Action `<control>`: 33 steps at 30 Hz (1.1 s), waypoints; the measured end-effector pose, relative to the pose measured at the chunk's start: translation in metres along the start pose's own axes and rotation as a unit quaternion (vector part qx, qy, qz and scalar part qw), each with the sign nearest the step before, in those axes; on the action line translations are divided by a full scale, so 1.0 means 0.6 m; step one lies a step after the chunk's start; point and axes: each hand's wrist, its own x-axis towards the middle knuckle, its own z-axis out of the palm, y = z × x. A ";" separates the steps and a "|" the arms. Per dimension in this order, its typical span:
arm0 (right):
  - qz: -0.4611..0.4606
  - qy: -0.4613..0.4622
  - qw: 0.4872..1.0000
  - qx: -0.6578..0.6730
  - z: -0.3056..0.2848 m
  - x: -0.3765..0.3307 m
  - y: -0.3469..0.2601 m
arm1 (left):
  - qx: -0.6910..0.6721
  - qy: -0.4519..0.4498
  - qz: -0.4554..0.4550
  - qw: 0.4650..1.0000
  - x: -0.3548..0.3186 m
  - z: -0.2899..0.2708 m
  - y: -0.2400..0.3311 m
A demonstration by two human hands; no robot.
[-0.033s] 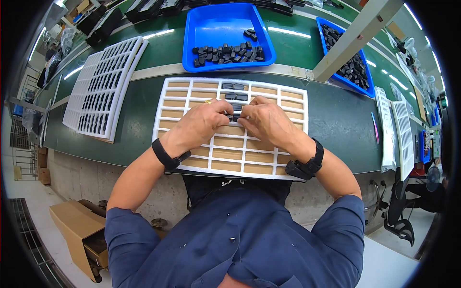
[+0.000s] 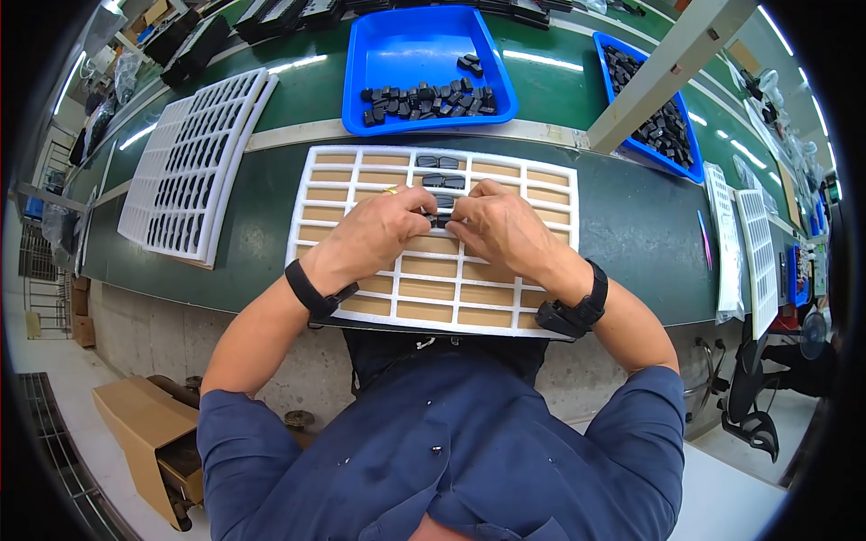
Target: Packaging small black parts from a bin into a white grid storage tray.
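A white foam tray [image 2: 428, 320] with a grid of rectangular compartments over brown card lies in front of me. My left hand [image 2: 383, 224] and my right hand [image 2: 505, 227] meet over its middle column, fingers closed in a pinch. Between the fingertips are small black plastic pieces [image 2: 439, 221], side by side in one compartment; each hand grips one, partly hidden by the fingers. Just beyond, pairs of similar black pieces [image 2: 444, 182] fill the compartments of that column up to the far edge.
A blue bin [image 2: 406, 45] of loose black pieces stands past the tray, and a second blue bin [image 2: 695, 167] at the right behind a metal post [image 2: 672, 72]. Filled foam trays [image 2: 230, 194] are stacked at left. More foam trays [image 2: 756, 261] lean at right.
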 end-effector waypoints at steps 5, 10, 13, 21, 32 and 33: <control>-0.004 0.009 1.000 0.007 -0.001 -0.001 0.002 | 0.042 -0.028 -0.049 0.998 0.002 -0.011 0.016; 0.001 0.003 1.000 0.002 -0.001 0.000 0.001 | 0.064 0.026 0.041 0.997 0.009 -0.011 0.017; -0.001 0.006 1.000 0.003 -0.001 0.000 0.002 | 0.064 0.014 0.061 0.996 0.004 0.001 0.002; -0.001 0.007 1.000 0.003 0.002 -0.002 0.004 | -0.037 0.050 -0.017 0.998 0.003 0.005 0.007; 0.014 0.003 1.000 0.015 0.002 0.002 0.003 | -0.031 0.080 -0.111 0.990 -0.007 0.007 0.002; 0.014 0.003 1.000 0.016 0.003 0.002 0.003 | -0.038 0.071 -0.106 0.991 -0.006 0.007 0.001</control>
